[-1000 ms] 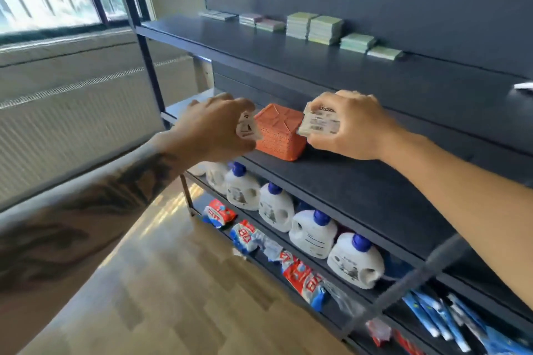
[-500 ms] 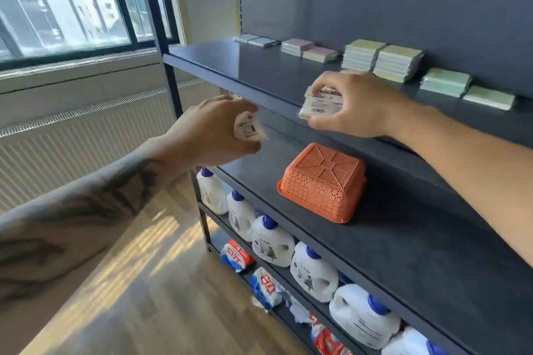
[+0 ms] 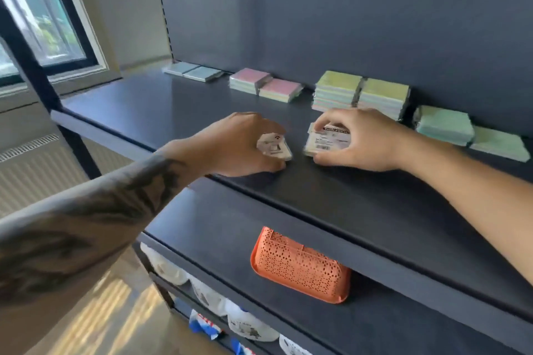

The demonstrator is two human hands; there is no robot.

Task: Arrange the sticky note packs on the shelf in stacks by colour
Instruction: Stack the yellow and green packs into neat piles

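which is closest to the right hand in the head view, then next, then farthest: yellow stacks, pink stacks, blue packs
From the right hand:
1. yellow stacks, just behind it at the shelf back
2. pink stacks, further left
3. blue packs, far left end

Dark top shelf (image 3: 161, 101): far edge, left to right, blue packs (image 3: 193, 72), pink stacks (image 3: 265, 88), yellow stacks (image 3: 360, 94), green packs (image 3: 467, 132).

Dark shelving unit (image 3: 178, 101) beside a sunlit window (image 3: 43, 23), over wooden floor (image 3: 95, 323).
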